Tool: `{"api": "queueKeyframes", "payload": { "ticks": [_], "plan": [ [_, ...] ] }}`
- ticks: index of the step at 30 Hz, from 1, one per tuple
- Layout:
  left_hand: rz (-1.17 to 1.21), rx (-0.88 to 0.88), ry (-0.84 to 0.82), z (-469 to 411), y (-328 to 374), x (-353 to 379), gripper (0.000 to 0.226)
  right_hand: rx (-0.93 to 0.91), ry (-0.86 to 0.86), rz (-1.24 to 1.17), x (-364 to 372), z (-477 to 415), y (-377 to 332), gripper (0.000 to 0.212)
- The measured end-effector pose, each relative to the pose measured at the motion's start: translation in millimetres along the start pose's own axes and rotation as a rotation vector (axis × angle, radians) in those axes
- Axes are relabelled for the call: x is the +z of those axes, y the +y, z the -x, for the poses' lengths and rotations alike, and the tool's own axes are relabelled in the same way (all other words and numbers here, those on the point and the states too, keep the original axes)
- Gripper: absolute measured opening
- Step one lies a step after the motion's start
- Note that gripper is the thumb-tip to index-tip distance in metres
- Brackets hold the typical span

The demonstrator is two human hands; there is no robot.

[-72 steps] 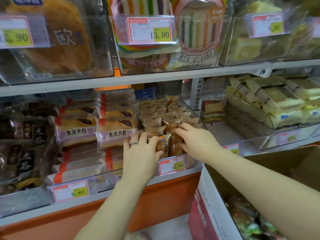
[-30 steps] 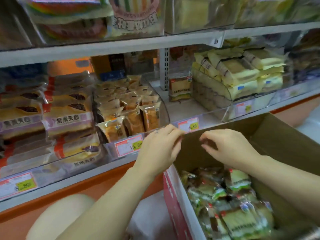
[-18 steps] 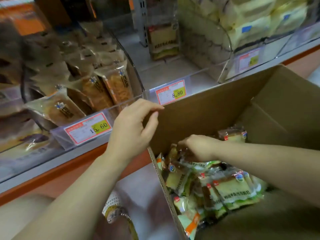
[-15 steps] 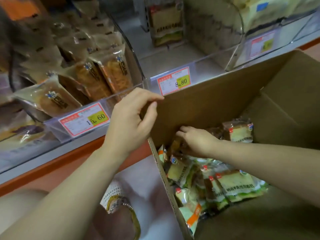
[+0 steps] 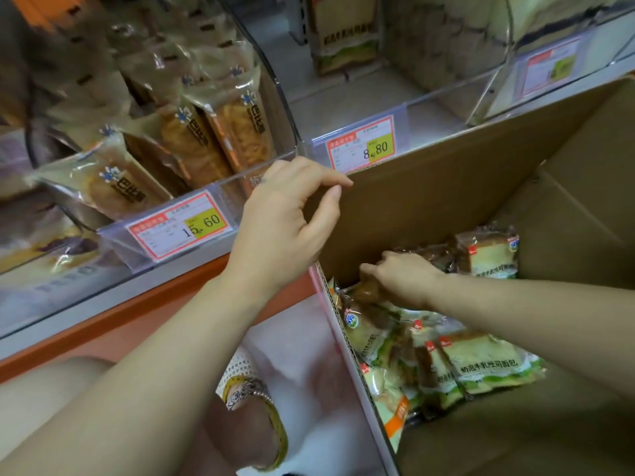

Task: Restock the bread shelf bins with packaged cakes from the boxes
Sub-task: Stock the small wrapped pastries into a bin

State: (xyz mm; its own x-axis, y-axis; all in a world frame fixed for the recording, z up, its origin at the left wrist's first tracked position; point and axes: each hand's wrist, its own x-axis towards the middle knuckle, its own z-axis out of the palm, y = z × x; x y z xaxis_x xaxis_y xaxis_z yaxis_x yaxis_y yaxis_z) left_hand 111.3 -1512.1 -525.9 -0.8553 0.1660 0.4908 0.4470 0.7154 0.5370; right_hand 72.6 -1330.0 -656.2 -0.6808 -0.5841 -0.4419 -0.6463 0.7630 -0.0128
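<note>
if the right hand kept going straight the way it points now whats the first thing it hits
The right hand points left, into the box corner. Its fingers touch a brown-wrapped packet, so that comes first; just behind it, likely the cardboard box wall, though depth is unclear.

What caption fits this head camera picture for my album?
Left hand grips the cardboard box rim; right hand grabs a packaged cake inside.

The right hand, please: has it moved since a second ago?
Yes. The right hand has dropped from rim level of the cardboard box down onto the packaged cakes inside it.
</note>
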Motion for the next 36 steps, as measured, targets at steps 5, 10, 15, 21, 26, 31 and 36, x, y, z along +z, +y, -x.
{"api": "queueKeyframes", "payload": {
  "ticks": [5,10,15,21,26,31,36],
  "plan": [
    [-0.026,0.019,-0.064,-4.5,3.4,-2.0,0.018,0.091,0.176,-0.332,-75.7,52.8,16.1,0.061],
    [-0.154,0.173,-0.33,-16.1,16.2,-5.0,0.036,0.076,0.415,-0.554,-110.8,114.6,24.3,0.031],
    [-0.282,0.152,-0.6,-21.3,38.5,-1.9,0.067,-0.02,0.52,-0.838,-124.1,156.6,18.9,0.027],
    [-0.052,0.071,-0.583,-25.3,51.9,-7.4,0.051,-0.015,0.539,-1.208,-127.0,176.4,33.5,0.029],
    [-0.1,0.054,-0.148,-26.3,42.0,-30.4,0.044,0.163,0.27,-1.006,-106.4,154.8,41.0,0.04],
    [-0.171,-0.035,0.06,-18.9,23.4,-44.1,0.038,0.037,0.062,-0.58,-72.4,93.6,11.6,0.038],
    [-0.227,-0.072,0.044,-13.3,8.2,-42.3,0.04,-0.094,0.009,-0.452,-30.8,23.2,-16.1,0.031]
  ]
}}
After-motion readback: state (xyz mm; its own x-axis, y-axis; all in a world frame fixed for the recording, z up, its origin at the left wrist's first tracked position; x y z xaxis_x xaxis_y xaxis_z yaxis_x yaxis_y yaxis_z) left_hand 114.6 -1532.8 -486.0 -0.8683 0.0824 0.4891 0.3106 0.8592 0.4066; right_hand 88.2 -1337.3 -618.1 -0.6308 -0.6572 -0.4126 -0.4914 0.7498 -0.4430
